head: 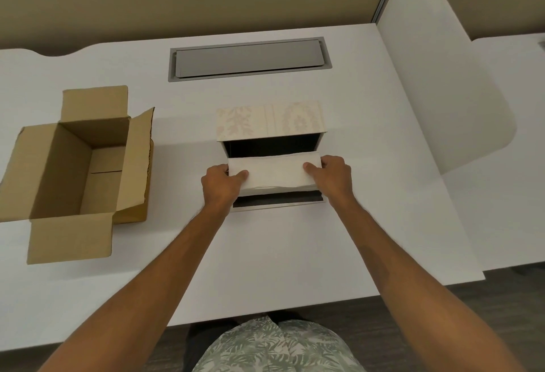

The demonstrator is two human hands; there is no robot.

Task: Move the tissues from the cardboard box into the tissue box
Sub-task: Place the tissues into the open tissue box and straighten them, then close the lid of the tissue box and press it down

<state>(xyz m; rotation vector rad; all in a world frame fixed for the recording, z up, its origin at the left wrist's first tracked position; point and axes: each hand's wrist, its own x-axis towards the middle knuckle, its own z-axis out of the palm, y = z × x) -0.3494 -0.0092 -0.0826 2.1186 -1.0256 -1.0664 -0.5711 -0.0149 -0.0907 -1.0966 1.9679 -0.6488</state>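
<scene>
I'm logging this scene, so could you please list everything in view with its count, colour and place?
cardboard box: one, brown, flaps open, nothing visible inside, left on the desk.
tissue box: one, cream floral lid raised, dark interior, desk centre.
tissue stack: one, white, held over the tissue box opening.
cable hatch: one, grey, closed, set into the desk behind the tissue box.
desk: one, white.
partition: one, white, right side.
left hand: one, fingers gripping the stack's left end.
right hand: one, gripping its right end.

Both bare forearms extended forward, left hand (pixel 222 184) and right hand (pixel 331 175) level, fingers curled, thumbs on top, gripping inward.
</scene>
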